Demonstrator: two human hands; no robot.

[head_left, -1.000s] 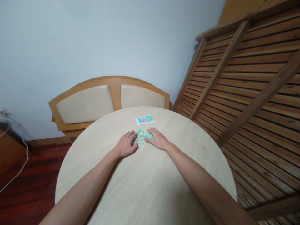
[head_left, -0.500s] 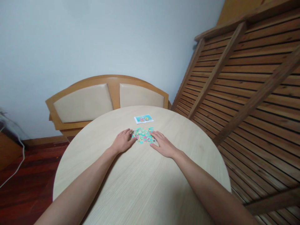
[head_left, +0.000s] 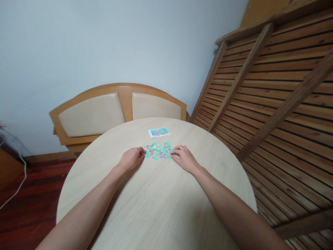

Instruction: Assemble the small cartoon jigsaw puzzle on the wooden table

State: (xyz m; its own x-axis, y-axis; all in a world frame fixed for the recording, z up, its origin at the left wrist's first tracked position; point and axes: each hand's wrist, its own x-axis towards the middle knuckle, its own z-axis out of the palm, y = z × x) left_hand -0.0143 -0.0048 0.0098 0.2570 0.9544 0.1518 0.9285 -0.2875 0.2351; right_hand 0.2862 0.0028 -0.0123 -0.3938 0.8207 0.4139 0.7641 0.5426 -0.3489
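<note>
A loose pile of small puzzle pieces (head_left: 157,150), mostly turquoise with some pink and yellow, lies on the round pale table (head_left: 156,201). At its left edge is my left hand (head_left: 132,157), fingers curled together in a pinch; whatever they hold is too small to make out. My right hand (head_left: 184,158) touches the right edge of the pile, its thumb and fingers drawn together around something too small to name. Beyond the pieces lies a picture card (head_left: 159,132) with a turquoise background and cartoon figures.
Behind the table stands a wooden headboard (head_left: 126,100) with cream panels, against a pale wall. A slatted wooden frame (head_left: 260,90) leans at the right, close to the table's edge. A white cable (head_left: 24,177) hangs at the far left above a dark red floor.
My left hand has drawn back slightly to the left and its fingers have curled closed. My right hand has shifted a little to the right, its spread fingers now drawn together.
</note>
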